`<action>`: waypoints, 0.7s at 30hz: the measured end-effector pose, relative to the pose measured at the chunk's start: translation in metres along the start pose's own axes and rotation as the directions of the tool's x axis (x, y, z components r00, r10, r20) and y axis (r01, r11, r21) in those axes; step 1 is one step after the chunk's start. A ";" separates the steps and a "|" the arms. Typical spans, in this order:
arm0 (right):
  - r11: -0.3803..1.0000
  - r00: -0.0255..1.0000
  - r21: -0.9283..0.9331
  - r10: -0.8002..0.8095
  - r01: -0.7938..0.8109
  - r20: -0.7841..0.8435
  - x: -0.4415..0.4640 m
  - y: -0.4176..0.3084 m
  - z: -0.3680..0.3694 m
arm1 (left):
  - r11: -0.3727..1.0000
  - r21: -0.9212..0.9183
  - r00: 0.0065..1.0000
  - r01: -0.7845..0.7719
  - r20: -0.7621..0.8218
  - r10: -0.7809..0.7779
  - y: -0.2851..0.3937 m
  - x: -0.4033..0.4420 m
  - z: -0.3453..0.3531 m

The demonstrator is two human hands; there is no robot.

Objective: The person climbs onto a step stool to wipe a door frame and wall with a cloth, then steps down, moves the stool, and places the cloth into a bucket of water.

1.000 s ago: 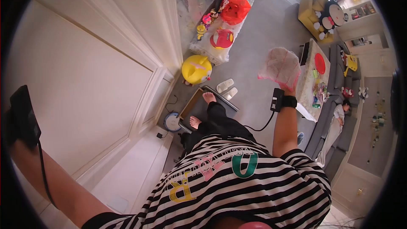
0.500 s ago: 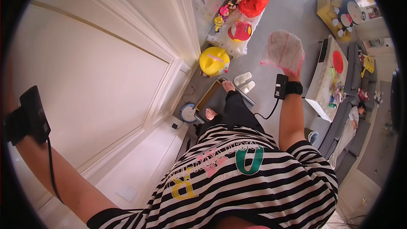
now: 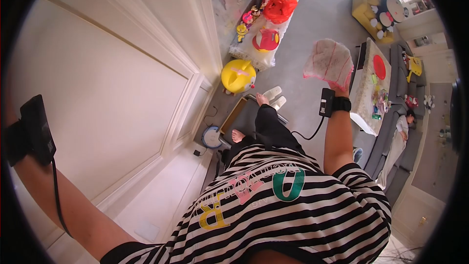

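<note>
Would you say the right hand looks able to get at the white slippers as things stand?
Probably not: the slippers lie on the floor beside the stool under the person's feet, well below the right hand, whose fingers a pink-edged cloth covers.

Right hand (image 3: 341, 88): partly covered, white-and-pink cloth (image 3: 328, 62) | yellow toy (image 3: 238, 76): floor | slippers (image 3: 278, 102): beside stool (image 3: 247, 120)

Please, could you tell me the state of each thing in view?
Cloth: spread out, over right hand
Right hand: mostly covered, grip unclear
Left hand: not visible
Slippers: unworn, side by side
Feet: bare
Yellow chick figure: on floor
Person on sofa: lying down
</note>
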State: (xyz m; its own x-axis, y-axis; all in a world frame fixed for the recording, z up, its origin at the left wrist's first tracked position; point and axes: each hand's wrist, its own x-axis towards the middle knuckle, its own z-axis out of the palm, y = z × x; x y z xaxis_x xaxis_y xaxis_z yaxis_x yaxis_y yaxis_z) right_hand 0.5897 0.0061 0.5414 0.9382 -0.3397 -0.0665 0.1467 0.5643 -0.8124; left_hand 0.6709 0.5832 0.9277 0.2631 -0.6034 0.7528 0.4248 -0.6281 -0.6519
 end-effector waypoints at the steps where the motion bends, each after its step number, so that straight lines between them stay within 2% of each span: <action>1: 1.000 1.000 -0.017 -0.004 0.004 -0.003 -0.006 -0.003 -0.002 | 1.000 -0.005 1.000 0.016 -0.006 -0.016 -0.001 0.001 0.004; 3: 0.999 1.000 -0.033 -0.007 0.006 -0.007 -0.014 -0.004 -0.004 | 0.999 -0.005 0.998 0.052 -0.029 -0.052 0.000 0.005 0.003; 5: 0.999 1.000 -0.037 0.002 -0.001 0.008 -0.012 0.000 -0.001 | 0.994 -0.075 0.992 0.080 0.103 -0.072 0.007 0.008 -0.014; 6: 0.999 1.000 -0.037 0.011 -0.010 0.021 -0.009 0.001 0.003 | 0.993 -0.071 0.993 0.094 0.080 -0.088 0.013 0.013 -0.020; 7: 0.999 0.999 -0.031 0.022 -0.021 0.039 -0.004 0.005 0.009 | 0.974 0.134 0.892 0.182 0.395 -0.221 0.021 0.018 -0.026; 10: 0.998 0.990 -0.025 0.060 -0.057 0.127 0.017 0.021 0.042 | 0.941 0.304 0.742 0.150 0.594 -0.310 0.028 0.037 -0.034; 12: 0.996 0.976 -0.028 0.089 -0.085 0.196 0.032 0.033 0.067 | 0.950 0.312 0.905 0.034 0.393 -0.162 0.010 0.004 -0.018; 14: 0.995 0.959 -0.041 0.099 -0.092 0.266 0.048 0.043 0.093 | 0.953 0.301 0.963 0.033 0.246 -0.111 -0.006 -0.001 -0.003; 16: 0.995 0.941 -0.065 0.093 -0.076 0.326 0.063 0.050 0.117 | 0.954 0.300 0.995 0.025 0.089 -0.054 -0.017 0.002 0.007; 18: 0.994 0.926 -0.099 0.071 -0.037 0.370 0.079 0.057 0.141 | 0.971 0.219 0.991 0.097 0.064 -0.114 -0.005 0.010 -0.003; 21: 0.966 0.892 -0.219 -0.026 0.138 0.450 0.105 0.058 0.178 | 0.993 0.008 0.992 0.116 -0.041 -0.115 0.012 0.028 -0.021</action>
State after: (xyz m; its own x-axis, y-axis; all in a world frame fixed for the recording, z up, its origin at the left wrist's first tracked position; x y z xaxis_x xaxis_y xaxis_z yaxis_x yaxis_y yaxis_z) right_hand 0.7524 0.1374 0.5900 0.9747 0.0214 0.2223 0.2027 0.3335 -0.9207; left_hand 0.6648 0.5485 0.9395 0.1765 -0.5468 0.8185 0.4590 -0.6898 -0.5598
